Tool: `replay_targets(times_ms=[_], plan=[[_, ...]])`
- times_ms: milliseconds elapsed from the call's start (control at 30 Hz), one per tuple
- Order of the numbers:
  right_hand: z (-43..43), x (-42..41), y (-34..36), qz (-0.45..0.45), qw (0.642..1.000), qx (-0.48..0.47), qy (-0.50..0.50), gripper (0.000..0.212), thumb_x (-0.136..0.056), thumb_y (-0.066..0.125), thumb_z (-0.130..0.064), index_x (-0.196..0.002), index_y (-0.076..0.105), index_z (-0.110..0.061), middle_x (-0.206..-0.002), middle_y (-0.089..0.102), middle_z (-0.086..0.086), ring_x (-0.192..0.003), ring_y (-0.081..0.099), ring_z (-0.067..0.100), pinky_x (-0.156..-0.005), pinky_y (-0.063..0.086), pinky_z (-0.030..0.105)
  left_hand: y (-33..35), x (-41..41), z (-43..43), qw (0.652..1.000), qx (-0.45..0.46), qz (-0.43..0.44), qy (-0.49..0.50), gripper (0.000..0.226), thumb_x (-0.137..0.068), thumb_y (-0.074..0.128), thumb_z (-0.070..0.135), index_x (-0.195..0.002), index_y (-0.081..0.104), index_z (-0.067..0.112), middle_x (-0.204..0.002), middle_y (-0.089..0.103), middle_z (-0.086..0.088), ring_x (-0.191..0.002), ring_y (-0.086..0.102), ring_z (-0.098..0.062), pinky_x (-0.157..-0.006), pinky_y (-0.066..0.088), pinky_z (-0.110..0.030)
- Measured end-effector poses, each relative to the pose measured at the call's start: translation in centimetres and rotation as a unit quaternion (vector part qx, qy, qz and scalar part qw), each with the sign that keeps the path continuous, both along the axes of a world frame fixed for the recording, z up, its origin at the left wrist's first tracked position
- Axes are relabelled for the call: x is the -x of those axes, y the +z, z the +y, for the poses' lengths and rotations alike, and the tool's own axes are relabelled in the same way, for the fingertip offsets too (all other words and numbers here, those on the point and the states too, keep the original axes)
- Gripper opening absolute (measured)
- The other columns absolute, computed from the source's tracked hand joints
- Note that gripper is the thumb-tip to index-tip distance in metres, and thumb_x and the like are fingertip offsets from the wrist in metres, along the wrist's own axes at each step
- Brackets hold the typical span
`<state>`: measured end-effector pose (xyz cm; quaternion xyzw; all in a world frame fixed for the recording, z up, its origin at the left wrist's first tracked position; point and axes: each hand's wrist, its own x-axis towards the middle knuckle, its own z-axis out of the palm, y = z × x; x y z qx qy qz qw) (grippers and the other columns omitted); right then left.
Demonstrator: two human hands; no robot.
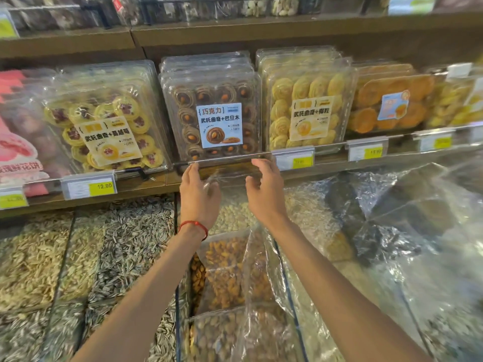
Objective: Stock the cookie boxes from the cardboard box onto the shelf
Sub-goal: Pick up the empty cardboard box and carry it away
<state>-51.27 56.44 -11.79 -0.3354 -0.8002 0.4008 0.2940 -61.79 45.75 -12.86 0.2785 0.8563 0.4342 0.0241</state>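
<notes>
Reaching toward the middle of the frame, I have my left hand point(199, 195) and my right hand point(264, 190) side by side with a gap between them, just below the front of the shelf point(154, 182). Both hands are released: the fingers are loosely spread and slightly bent, and neither hand is grasping anything. The fingertips of both come up to the thin metal rail point(224, 157) along the shelf edge, but I cannot tell whether they touch it. A red string bracelet point(194, 226) sits on my left wrist.

Directly above my hands, in the centre of the frame, stands the stack of chocolate cookie boxes point(211, 113). They are clear plastic with a blue label, leaning back behind the rail. Just to their left are the boxes of yellow cookies with dark red centres point(104, 121), and just to their right the boxes of plain yellow swirl cookies point(308, 105).

A price tag reading 12.80 point(90, 186) hangs at the shelf edge in the left of the frame. Below it are sunflower seeds point(130, 244), in the lower middle a clear bag of nuts point(227, 270), and in the lower right crinkled plastic film point(392, 218).
</notes>
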Motion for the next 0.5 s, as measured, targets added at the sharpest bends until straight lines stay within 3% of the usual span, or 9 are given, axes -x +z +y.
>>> replay_targets(times_ms=[133,233,300,400,433,500], plan=[[-2.3,-3.0,-0.5,0.004,0.999,0.020,-0.037,0.037,-0.101,0.056,-0.011,-0.137,0.058,-0.015,-0.136,0.053,0.002,-0.114,0.058,0.014,-0.103,0.049,0.032,0.2,-2.3,-1.2,0.998,-0.017,-0.011,-0.052,0.053,-0.095,0.057,0.014,-0.145,0.041,0.008,-0.144,0.044,-0.011,-0.131,0.044,-0.025,-0.104,0.034,-0.026],[-5.2,-5.2,-0.7,0.010,0.996,0.049,-0.078,0.037,-0.099,0.055,-0.005,-0.135,0.061,-0.013,-0.133,0.062,0.005,-0.122,0.059,0.016,-0.105,0.049,0.031,-0.4,-3.5,-2.9,0.992,-0.003,-0.027,-0.125,0.051,-0.094,0.057,0.013,-0.143,0.045,0.012,-0.144,0.045,-0.008,-0.131,0.044,-0.023,-0.103,0.032,-0.023],[-7.6,-6.8,-0.7,0.022,0.992,0.063,-0.108,0.037,-0.098,0.054,-0.002,-0.132,0.064,-0.011,-0.131,0.065,0.004,-0.120,0.060,0.013,-0.104,0.050,0.027,-1.0,-4.4,-4.3,0.984,0.006,-0.037,-0.172,0.047,-0.095,0.057,0.013,-0.141,0.048,0.011,-0.142,0.048,-0.009,-0.130,0.046,-0.025,-0.105,0.036,-0.029],[-11.6,-9.9,-0.6,0.032,0.987,0.064,-0.144,0.036,-0.099,0.055,-0.003,-0.132,0.065,-0.011,-0.130,0.066,-0.001,-0.111,0.057,-0.003,-0.092,0.044,0.003,-1.3,-6.1,-6.4,0.966,0.006,-0.027,-0.257,0.042,-0.093,0.059,0.011,-0.134,0.053,0.008,-0.132,0.055,-0.013,-0.123,0.052,-0.028,-0.102,0.045,-0.042],[-12.8,-11.0,-0.5,0.032,0.985,0.061,-0.160,0.034,-0.100,0.055,-0.005,-0.132,0.066,-0.012,-0.131,0.066,-0.003,-0.109,0.056,-0.005,-0.091,0.043,0.001,-1.1,-6.9,-7.0,0.959,0.005,-0.033,-0.282,0.039,-0.093,0.059,0.012,-0.132,0.054,0.008,-0.129,0.057,-0.013,-0.121,0.055,-0.028,-0.099,0.048,-0.044],[-15.1,-13.6,-0.5,0.027,0.977,0.066,-0.198,0.031,-0.101,0.056,-0.007,-0.129,0.067,-0.014,-0.131,0.066,-0.004,-0.112,0.057,0.000,-0.095,0.047,0.011,-0.5,-8.7,-8.1,0.945,-0.005,-0.051,-0.323,0.037,-0.093,0.058,0.017,-0.129,0.056,0.011,-0.126,0.060,-0.009,-0.116,0.059,-0.024,-0.096,0.050,-0.044]])
